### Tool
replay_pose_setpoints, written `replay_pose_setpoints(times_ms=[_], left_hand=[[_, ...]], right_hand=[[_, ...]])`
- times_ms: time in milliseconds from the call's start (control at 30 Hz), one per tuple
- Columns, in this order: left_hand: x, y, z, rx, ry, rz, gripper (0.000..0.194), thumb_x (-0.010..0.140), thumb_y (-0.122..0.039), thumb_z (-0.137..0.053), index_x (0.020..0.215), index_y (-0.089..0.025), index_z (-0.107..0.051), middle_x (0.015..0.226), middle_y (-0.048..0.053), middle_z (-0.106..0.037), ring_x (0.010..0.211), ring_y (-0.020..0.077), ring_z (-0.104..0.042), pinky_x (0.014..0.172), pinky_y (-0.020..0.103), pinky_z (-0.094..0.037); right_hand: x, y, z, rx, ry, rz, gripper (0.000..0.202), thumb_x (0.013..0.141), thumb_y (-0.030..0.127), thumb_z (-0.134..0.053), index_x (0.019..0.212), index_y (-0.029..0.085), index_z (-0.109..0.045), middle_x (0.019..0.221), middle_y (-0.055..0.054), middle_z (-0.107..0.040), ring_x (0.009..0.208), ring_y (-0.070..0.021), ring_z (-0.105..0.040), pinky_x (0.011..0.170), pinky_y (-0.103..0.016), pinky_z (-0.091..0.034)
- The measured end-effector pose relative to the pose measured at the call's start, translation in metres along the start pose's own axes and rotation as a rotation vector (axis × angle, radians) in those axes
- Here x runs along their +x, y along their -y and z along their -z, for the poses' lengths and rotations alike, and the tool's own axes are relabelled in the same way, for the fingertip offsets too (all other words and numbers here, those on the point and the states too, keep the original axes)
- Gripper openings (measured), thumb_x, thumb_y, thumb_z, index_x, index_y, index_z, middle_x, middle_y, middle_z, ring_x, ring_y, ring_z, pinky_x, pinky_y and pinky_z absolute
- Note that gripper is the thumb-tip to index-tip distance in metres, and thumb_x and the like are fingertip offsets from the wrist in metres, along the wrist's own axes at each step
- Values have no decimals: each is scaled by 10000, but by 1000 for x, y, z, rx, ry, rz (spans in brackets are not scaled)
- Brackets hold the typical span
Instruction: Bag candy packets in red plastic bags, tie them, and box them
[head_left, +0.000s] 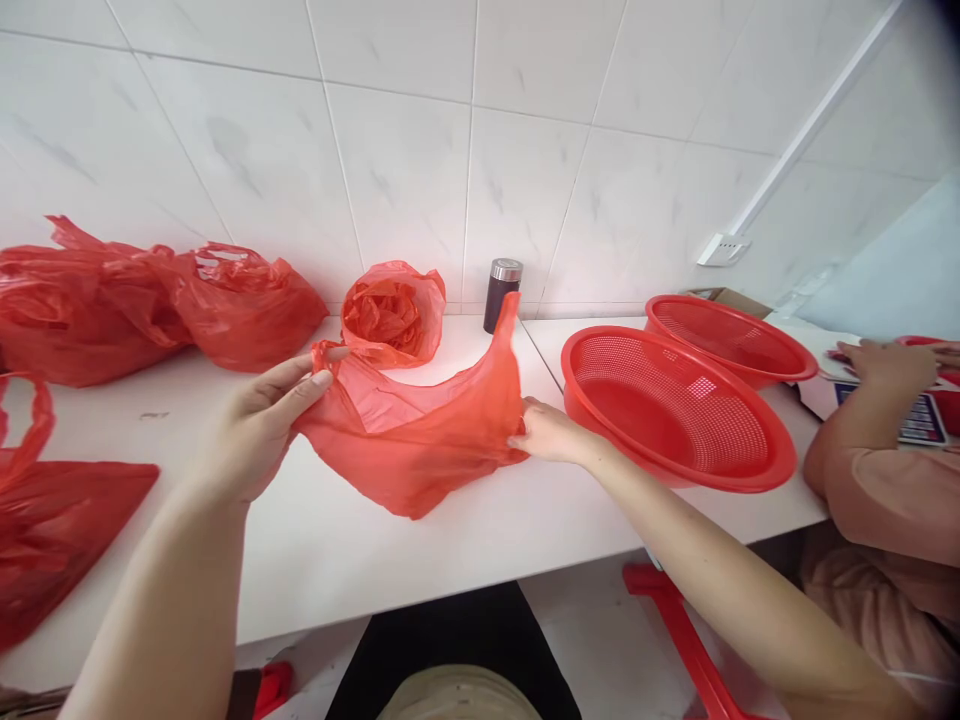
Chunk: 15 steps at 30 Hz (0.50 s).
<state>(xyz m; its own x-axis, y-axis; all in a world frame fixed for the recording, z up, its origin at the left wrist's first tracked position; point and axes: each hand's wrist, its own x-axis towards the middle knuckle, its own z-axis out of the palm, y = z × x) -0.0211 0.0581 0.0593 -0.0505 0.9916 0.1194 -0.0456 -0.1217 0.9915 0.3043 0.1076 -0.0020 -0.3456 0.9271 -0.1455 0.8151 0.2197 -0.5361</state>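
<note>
While stretched at frame centre: red plastic bag (409, 435)
Left hand (259, 425): pinching 1 bag handle
Right hand (551, 433): gripping bag's right edge
Right of centre: 2 red colanders (675, 410)

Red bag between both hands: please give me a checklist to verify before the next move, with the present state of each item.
1. Left hand grips one edge of the bag: ok.
2. Right hand grips the opposite edge: ok.
3. Bag is spread between the hands, above the counter: ok.
4. Bag is empty: cannot tell.
5. Colander sits apart from the bag, to the right: ok.
6. Another person's hand is away from the bag: ok.
</note>
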Motion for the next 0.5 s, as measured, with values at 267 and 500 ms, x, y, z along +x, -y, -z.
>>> replay_pose_setpoints(times_ms=[267, 500], left_hand=[[-1, 5, -10, 24, 68, -31, 451, 839, -352, -658, 1278, -267, -601, 1099, 42, -718, 851, 144, -666, 694, 202, -537], [3, -2, -8, -53, -99, -61, 418, 789, -345, -711, 1197, -266, -663, 994, 22, -731, 699, 81, -611, 613, 146, -496]], right_hand=[[26, 40, -47, -7, 41, 286, 603, 644, 348, -762, 1200, 258, -545, 1077, -63, -655, 952, -268, -611, 722, -331, -466], [33, 34, -16, 310, 99, 275, 473, 682, 443, -763, 1064, 221, -593, 1129, -58, -638, 1014, -217, -597, 844, -334, -473]])
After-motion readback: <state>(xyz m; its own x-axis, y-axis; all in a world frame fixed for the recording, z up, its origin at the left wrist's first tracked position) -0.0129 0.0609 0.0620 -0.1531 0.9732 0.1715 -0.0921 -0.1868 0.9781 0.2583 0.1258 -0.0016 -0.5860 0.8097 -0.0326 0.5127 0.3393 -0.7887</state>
